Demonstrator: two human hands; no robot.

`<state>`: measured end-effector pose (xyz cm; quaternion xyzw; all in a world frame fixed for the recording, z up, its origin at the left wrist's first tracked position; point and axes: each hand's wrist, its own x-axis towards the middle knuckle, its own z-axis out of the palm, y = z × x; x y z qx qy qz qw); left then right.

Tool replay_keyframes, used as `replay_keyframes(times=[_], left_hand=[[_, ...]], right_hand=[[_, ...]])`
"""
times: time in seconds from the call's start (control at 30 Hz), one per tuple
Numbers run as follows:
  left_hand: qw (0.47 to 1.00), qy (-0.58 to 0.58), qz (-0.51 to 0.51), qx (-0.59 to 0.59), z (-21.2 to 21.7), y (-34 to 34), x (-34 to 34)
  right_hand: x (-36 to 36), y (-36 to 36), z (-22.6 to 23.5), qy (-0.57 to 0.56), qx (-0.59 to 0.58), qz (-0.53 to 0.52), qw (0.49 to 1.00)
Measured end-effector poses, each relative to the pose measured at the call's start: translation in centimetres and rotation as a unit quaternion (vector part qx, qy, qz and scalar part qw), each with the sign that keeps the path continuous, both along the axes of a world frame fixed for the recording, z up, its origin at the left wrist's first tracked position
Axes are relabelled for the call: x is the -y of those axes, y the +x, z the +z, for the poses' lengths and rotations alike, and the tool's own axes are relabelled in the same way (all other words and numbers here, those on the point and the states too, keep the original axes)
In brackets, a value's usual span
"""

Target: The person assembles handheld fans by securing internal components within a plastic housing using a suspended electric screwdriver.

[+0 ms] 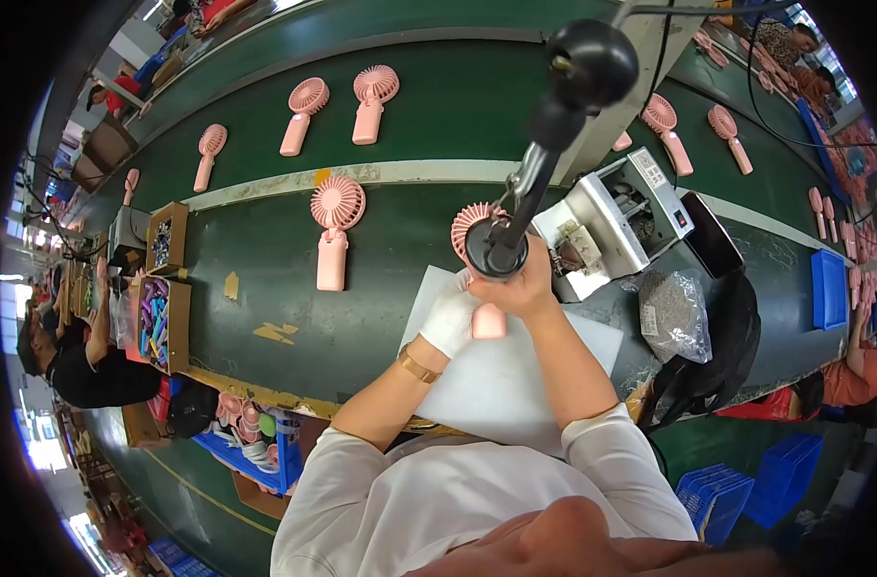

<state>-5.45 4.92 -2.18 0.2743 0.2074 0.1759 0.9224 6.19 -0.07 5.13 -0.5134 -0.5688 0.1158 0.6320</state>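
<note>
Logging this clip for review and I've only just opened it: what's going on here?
A person at a green conveyor bench works on a pink handheld fan. The left hand, wearing a white glove, steadies the fan's handle on a white mat. The right hand grips a hanging black power screwdriver pressed down onto the fan. More pink fans lie along the belt, a small grey machine stands to the right, and boxes of small parts sit to the left. Other workers are seated nearby.

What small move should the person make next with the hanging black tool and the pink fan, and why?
Probably press the hanging black power screwdriver straight down. The right hand grips its lower end right over the pink handheld fan, which the white-gloved left hand holds on the white mat. The tip itself is hidden.
</note>
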Motion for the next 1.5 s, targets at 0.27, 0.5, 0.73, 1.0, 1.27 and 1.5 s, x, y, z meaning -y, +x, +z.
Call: replay_keyframes(times=[0.27,0.5,0.73,1.0,1.27,1.5], left_hand=[[0.997,0.013,-0.046,-0.053,2.6,-0.2,0.4],[0.983,0.13,-0.085,-0.096,3.1,-0.1,0.9],[0.902,0.358,-0.081,-0.227,1.2,0.0,1.8],[0.891,0.382,-0.076,-0.234,2.1,-0.1,2.0],[0.883,0.392,-0.076,-0.248,2.6,-0.1,1.8],[0.894,0.371,-0.054,-0.244,1.0,-0.1,1.9]], right_hand=[[3.2,1.8,4.6,0.127,-0.209,-0.201,0.948],[2.3,2.3,4.1,0.076,-0.197,-0.157,0.965],[0.5,0.4,2.3,0.117,-0.299,-0.016,0.947],[-0.1,-0.3,1.4,0.109,-0.304,0.002,0.946],[-0.9,-0.8,-0.2,0.104,-0.335,0.002,0.937],[-0.8,-0.8,-0.4,0.113,-0.338,0.01,0.934]])
